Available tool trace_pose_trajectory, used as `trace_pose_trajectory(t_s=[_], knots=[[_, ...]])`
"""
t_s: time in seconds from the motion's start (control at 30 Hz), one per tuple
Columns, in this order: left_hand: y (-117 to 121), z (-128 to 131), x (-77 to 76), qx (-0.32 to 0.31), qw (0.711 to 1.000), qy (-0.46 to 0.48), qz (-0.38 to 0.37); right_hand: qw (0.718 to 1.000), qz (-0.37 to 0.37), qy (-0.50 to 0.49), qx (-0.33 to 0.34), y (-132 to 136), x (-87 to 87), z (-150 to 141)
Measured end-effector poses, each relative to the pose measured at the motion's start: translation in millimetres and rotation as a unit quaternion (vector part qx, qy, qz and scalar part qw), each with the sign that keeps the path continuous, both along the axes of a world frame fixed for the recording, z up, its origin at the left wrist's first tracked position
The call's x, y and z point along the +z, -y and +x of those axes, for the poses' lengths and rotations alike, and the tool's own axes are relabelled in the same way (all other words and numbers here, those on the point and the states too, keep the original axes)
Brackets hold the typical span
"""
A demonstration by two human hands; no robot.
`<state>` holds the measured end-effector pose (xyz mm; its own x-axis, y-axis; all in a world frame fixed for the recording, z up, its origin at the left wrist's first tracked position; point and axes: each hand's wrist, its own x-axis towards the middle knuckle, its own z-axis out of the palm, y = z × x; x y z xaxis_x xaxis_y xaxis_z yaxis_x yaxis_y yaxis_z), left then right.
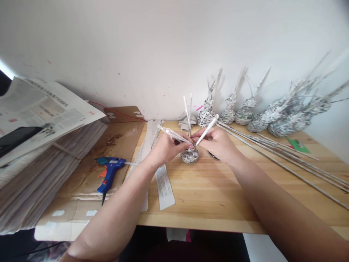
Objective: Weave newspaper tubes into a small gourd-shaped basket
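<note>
Clamping left hand (168, 148) and right hand (216, 142) close together at the top of one small woven pot (189, 155), sitting between them on the wooden table (207, 196). Counting one blue plastic glue gun (109, 176) left of the hands, three lumpy woven gourds (206, 118) beyond the right hand, plus a cluster (289, 118) too tangled for counting. Also spotting thin paper rods (300, 164) farther right. Getting a squat, round, print-speckled look on the pot, with white rolled-paper spokes (206, 131) poking out.
</note>
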<state>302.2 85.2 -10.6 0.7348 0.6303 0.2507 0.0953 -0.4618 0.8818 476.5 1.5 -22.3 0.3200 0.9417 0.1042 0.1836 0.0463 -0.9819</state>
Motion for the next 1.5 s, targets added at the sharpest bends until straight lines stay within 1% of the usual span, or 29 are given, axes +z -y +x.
trace_pose_trajectory(t_s=[0.17, 0.23, 0.4, 0.5, 0.6, 0.7, 0.8, 0.93, 1.0, 1.07, 1.13, 1.17, 1.27, 1.33, 1.4, 1.5], knots=[[-3.1, 0.6, -4.3, -0.007, 1.000, 0.009, -0.011, 0.998, -0.026, 0.038, -0.031, 0.8, -2.8, 2.5], [-3.5, 0.5, -4.3, -0.004, 1.000, 0.009, -0.008, 0.997, -0.033, 0.057, -0.032, 1.4, -2.3, 3.3], [-3.1, 0.2, -3.9, -0.003, 1.000, 0.011, 0.003, 0.994, -0.043, 0.102, -0.025, 4.6, 5.2, 1.7], [-2.9, 0.2, -5.3, -0.009, 1.000, 0.008, -0.001, 0.991, -0.044, 0.117, -0.040, 6.5, 9.1, -0.6], [-3.4, -0.1, -6.7, -0.011, 1.000, -0.001, 0.005, 0.990, -0.037, 0.126, -0.051, 7.1, 9.5, -1.1], [-4.6, -0.9, -7.5, -0.015, 1.000, -0.008, 0.012, 0.994, -0.031, 0.095, -0.033, 5.9, 5.6, 1.0], [-5.3, -1.6, -7.2, -0.021, 1.000, -0.012, 0.010, 0.998, -0.051, 0.028, -0.018, 3.5, -0.6, 3.2], [-5.4, -1.1, -4.8, -0.028, 1.000, 0.008, -0.007, 0.996, -0.066, -0.053, -0.017, 0.4, -5.9, 2.3], [-6.3, 0.2, -4.4, -0.030, 0.999, 0.018, -0.016, 0.993, -0.058, -0.099, 0.002, -0.6, -6.9, 1.4], [-8.2, 2.0, -5.4, -0.032, 0.998, 0.032, -0.031, 0.990, -0.050, -0.125, 0.038, -1.0, -7.3, 1.3], [-10.9, 3.6, -7.7, -0.018, 0.997, 0.050, -0.051, 0.987, -0.050, -0.134, 0.069, -1.0, -7.5, 2.0], [-12.3, 4.1, -8.9, 0.002, 0.997, 0.055, -0.060, 0.987, -0.051, -0.134, 0.077, -0.9, -7.7, 2.4], [-15.5, 4.0, -11.3, 0.082, 0.992, 0.046, -0.085, 0.987, -0.058, -0.132, 0.071, -0.9, -8.5, 3.1], [-16.4, 2.9, -11.4, 0.113, 0.989, 0.030, -0.095, 0.988, -0.059, -0.130, 0.060, -1.3, -9.5, 2.6], [-16.6, 1.5, -10.4, 0.115, 0.989, 0.027, -0.091, 0.987, -0.061, -0.136, 0.055, -1.9, -10.8, 1.5], [-17.2, -1.5, -7.7, 0.080, 0.994, 0.035, -0.068, 0.987, -0.058, -0.140, 0.054, -2.7, -12.7, -0.6]])
